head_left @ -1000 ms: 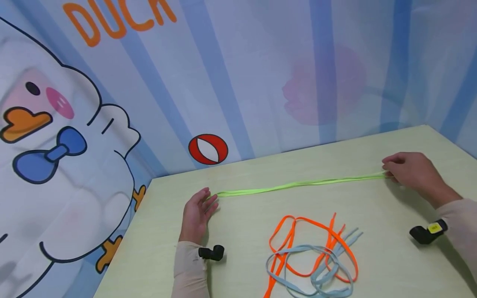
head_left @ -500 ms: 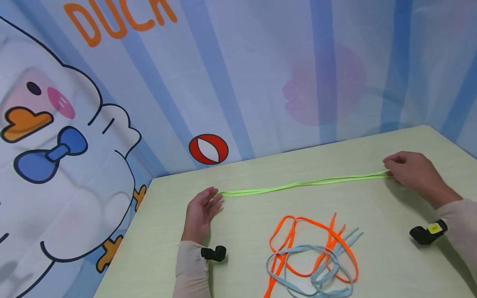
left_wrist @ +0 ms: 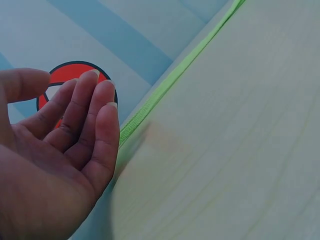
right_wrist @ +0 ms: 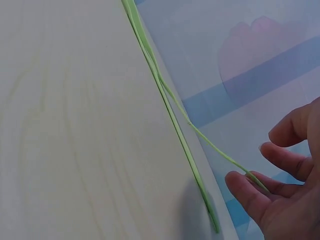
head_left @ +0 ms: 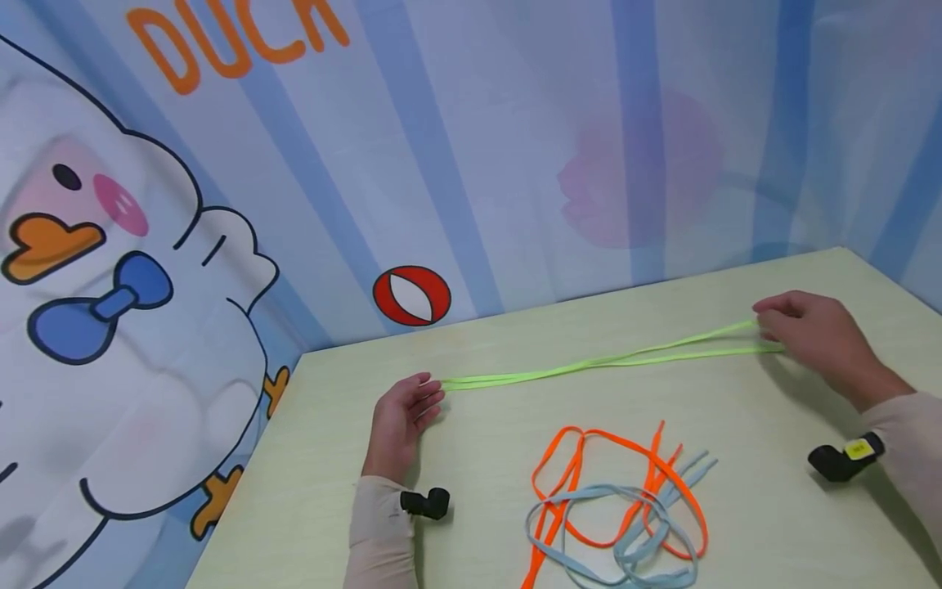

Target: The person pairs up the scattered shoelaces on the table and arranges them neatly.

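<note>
green lace (head_left: 567, 370) is stretched at twelve o'clock from the orange lace (head_left: 618, 439); its raised strand (right_wrist: 190, 122), grasped by the right hand (head_left: 817, 335), is best lowered gently; the left hand (head_left: 400, 417) is relaxed, empty.

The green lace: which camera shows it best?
The head view, since it shows the green lace from the left hand to the right hand. The left wrist view shows only a stretch, partly behind the fingers; the right wrist view shows two separated strands, one running into the right hand.
</note>
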The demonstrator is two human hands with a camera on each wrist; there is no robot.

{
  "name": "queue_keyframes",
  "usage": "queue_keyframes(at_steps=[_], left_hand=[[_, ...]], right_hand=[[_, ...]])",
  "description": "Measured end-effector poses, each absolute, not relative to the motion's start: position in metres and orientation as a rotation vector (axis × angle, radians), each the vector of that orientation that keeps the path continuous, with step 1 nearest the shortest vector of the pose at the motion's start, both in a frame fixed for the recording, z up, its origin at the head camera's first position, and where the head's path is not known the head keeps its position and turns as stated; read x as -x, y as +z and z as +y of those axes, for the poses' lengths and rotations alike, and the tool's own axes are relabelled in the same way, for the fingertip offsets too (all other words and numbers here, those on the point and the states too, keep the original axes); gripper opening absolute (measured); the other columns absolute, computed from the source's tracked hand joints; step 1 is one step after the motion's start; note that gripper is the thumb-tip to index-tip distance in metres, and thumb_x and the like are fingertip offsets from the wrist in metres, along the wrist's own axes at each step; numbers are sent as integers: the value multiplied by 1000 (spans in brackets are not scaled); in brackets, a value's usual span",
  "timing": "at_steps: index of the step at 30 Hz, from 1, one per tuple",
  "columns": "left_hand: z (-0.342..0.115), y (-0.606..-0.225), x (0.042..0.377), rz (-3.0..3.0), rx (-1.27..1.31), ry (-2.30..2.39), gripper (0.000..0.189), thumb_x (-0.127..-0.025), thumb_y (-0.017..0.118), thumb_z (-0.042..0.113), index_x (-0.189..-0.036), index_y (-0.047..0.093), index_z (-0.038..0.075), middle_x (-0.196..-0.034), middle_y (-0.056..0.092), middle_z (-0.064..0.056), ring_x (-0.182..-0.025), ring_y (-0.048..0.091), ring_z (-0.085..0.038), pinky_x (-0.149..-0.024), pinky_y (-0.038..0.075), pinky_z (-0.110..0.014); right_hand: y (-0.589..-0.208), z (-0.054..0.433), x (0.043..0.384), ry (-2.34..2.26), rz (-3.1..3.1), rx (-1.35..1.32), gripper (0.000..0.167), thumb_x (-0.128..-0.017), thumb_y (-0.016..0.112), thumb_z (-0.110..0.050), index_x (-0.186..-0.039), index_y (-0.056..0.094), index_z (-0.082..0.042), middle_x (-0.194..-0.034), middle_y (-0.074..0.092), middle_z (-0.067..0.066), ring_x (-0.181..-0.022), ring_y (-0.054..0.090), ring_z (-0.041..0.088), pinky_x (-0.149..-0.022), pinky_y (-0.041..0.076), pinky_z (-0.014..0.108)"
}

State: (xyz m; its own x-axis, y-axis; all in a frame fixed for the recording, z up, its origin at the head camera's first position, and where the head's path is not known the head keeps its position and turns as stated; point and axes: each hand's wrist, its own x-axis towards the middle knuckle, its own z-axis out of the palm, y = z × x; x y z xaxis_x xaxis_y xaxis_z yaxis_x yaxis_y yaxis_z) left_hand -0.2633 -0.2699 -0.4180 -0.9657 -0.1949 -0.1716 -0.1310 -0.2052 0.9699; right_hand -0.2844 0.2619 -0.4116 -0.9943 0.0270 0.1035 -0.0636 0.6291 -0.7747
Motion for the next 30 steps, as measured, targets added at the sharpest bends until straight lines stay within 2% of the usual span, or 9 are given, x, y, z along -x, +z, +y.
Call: queue_keyframes(at_steps=[3, 8, 11, 18, 25, 30], left_hand=[[-269, -418, 263, -1961, -417, -2365, 45, -101, 53, 25, -139, 53, -1, -133, 61, -20, -107, 67, -24, -91, 53, -33], [-269, -418, 263, -1964, -426, -2362, 45, -101, 53, 26, -138, 54, 0, -133, 61, -21, -107, 67, -24, -93, 52, -34], [-269, -418, 263, -1969, -429, -2357, 45, -101, 54, 26, -138, 54, -1, -132, 61, -21, -106, 67, -24, -93, 52, -35], [-269, -419, 264, -1977, -443, -2357, 45, -101, 54, 27, -137, 55, 0, -132, 61, -20, -106, 67, -24, -93, 52, -35], [-269, -419, 264, -1983, -439, -2353, 46, -101, 54, 27, -137, 54, -1, -132, 61, -21, -105, 68, -24, -91, 53, -33], [-268, -419, 263, -1986, -456, -2346, 45, -101, 54, 27, -137, 55, 0, -131, 61, -21, -106, 67, -25, -91, 53, -33]], right_hand=[[-412, 262, 284, 1310, -2734, -40, 54, -104, 43, -39, -136, 55, 2, -129, 57, 27, -92, 59, 10, -74, 44, 37], [-412, 261, 284, 1341, -2694, -1, 54, -104, 43, -40, -131, 57, 5, -124, 60, 28, -79, 62, -2, -70, 49, 28], [-411, 260, 282, 1381, -2662, 6, 53, -105, 43, -38, -128, 58, 8, -120, 62, 30, -76, 65, -2, -67, 53, 22], [-411, 261, 280, 1444, -2634, 24, 54, -105, 46, -37, -126, 56, 11, -117, 62, 31, -75, 66, 1, -66, 57, 26], [-412, 265, 280, 1530, -2588, 39, 54, -105, 47, -39, -127, 54, 9, -103, 67, 13, -76, 68, 6, -68, 58, 28], [-413, 266, 279, 1474, -2609, 68, 55, -104, 46, -41, -125, 55, 9, -99, 69, 16, -73, 68, 8, -65, 57, 28]])
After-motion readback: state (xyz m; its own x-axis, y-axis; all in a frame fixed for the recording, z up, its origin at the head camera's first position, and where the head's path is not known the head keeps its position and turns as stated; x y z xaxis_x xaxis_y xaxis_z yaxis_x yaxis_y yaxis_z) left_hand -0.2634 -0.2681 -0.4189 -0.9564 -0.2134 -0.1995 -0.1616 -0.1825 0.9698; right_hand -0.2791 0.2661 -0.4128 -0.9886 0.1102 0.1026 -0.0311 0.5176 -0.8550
